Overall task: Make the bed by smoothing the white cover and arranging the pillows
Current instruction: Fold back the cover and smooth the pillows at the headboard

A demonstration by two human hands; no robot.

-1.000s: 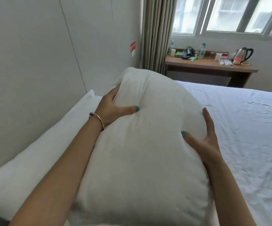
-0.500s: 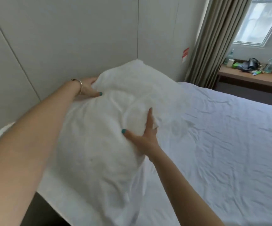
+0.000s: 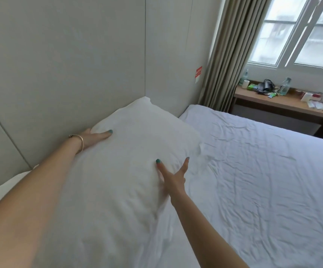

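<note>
A plump white pillow [image 3: 129, 167] lies at the head of the bed against the grey padded wall. My left hand [image 3: 94, 139] is at its far left edge by the wall, thumb lying on top and fingers hidden behind it. My right hand [image 3: 173, 176] rests against the pillow's right side with thumb and fingers spread straight. The white cover [image 3: 263, 180] stretches to the right, lightly wrinkled. Part of a second white pillow [image 3: 0, 192] shows at the lower left behind my forearm.
The grey padded headboard wall [image 3: 63, 74] runs along the left. A beige curtain [image 3: 228, 55] hangs in the corner under a window. A wooden desk [image 3: 269, 102] beyond the bed holds bottles, a cup and small packets.
The pillow came down from held up in front of me onto the bed against the wall. My right hand opened out and now lies flat at its side.
</note>
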